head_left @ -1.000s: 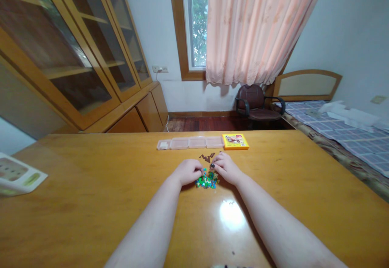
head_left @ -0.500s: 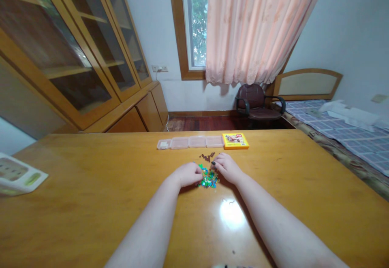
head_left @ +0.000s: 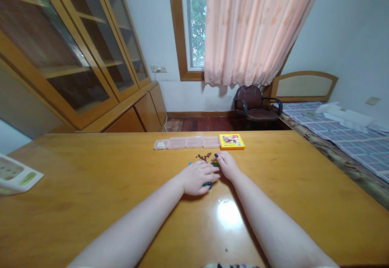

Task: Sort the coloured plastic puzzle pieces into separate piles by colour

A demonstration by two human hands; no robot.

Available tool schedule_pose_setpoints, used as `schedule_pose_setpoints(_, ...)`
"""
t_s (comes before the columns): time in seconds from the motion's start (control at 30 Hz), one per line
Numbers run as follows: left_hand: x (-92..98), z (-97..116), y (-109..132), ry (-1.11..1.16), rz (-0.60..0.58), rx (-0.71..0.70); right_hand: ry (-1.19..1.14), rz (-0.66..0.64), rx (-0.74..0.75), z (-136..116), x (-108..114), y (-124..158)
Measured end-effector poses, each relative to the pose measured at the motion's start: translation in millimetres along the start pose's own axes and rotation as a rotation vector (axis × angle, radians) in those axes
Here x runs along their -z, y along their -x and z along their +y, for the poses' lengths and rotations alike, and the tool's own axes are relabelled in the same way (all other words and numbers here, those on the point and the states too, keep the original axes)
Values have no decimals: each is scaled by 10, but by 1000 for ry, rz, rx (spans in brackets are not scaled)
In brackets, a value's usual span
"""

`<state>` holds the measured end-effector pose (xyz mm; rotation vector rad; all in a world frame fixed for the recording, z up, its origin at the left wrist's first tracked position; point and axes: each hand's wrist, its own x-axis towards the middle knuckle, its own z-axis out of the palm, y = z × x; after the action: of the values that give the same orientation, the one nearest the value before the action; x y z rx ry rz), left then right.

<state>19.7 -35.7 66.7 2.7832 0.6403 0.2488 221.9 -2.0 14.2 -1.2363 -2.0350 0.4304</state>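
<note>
l hand point(head_left: 196, 177) flat & palm down right on top of the pile of tiny multicoloured plastic bricks point(head_left: 209, 184), fingers point(head_left: 209, 171) stretched out long & close together toward the other hand. no real grip showing there, hand looks open, and it covers most of the pile, w/ only bits of blue & green poking out around it. r hand point(head_left: 227, 166) right beside it, almost touching, fingers point(head_left: 219, 156) curled down w/ dark painted nails at the far edge of the pile; can't tell if they've got a piece pinched. small scatter of dark brown bricks point(head_left: 203, 157) just past those fingers on the glossy orange-yellow wooden tabletop point(head_left: 91, 171). further along, a long clear plastic compartment box point(head_left: 185, 142), approx 4 sections, lies end to end w/ a flat bright yellow printed box point(head_left: 231, 141). white & green printed box point(head_left: 15, 175) at the far left edge of the tabletop. beyond the table, tall honey-wood cabinet w/ glass doors point(head_left: 75, 49) on the left, window point(head_left: 194, 25) w/ a peach pleated curtain point(head_left: 258, 29), dark brown padded office chair w/ black arms point(head_left: 253, 104), and a bed w/ blue checked sheet point(head_left: 343, 146) on the right, white bundle point(head_left: 343, 116) lying on it.
</note>
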Motion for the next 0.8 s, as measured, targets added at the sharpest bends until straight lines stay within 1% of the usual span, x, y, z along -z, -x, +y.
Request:
schedule_pose_setpoints(0.07, -29, -48, 24, 48, -144, -108, -57, 47, -45, 14, -12, -3)
schedule_pose_setpoints(0.13, -59, -87, 39, 115, -260, -168, -95, 73, -75, 16, -20, -9)
schedule_pose_setpoints(0.23, -108, -100, -1, 171, -379, -132, -115, 85, -96, 6, -22, -23)
schedule_pose_setpoints(0.3, -156, -100, -54, 157, -419, -152, -139, 83, -118, 3, -24, -29)
schedule_pose_setpoints(0.37, -220, -111, -91, 103, -395, -259, -187, 72, -144, 8, -33, -31)
schedule_pose_setpoints(0.4, -256, -117, -94, 68, -357, -300, -216, 64, -152, 12, -40, -30)
schedule_pose_setpoints(0.43, -292, -120, -87, 34, -315, -323, -243, 58, -156, 18, -48, -28)
schedule_pose_setpoints(0.5, -359, -101, -47, -15, -244, -312, -281, 53, -155, 27, -62, -24)
schedule_pose_setpoints(0.57, -418, -41, 10, -40, -202, -249, -293, 57, -155, 35, -68, -21)
schedule_pose_setpoints(0.67, -501, 97, 78, -64, -166, -110, -290, 60, -155, 49, -71, -20)
schedule_pose_setpoints(0.73, -556, 183, 102, -83, -140, 6, -273, 49, -157, 65, -77, -18)
schedule_pose_setpoints(0.8, -607, 248, 110, -105, -107, 150, -256, 35, -156, 83, -88, -15)
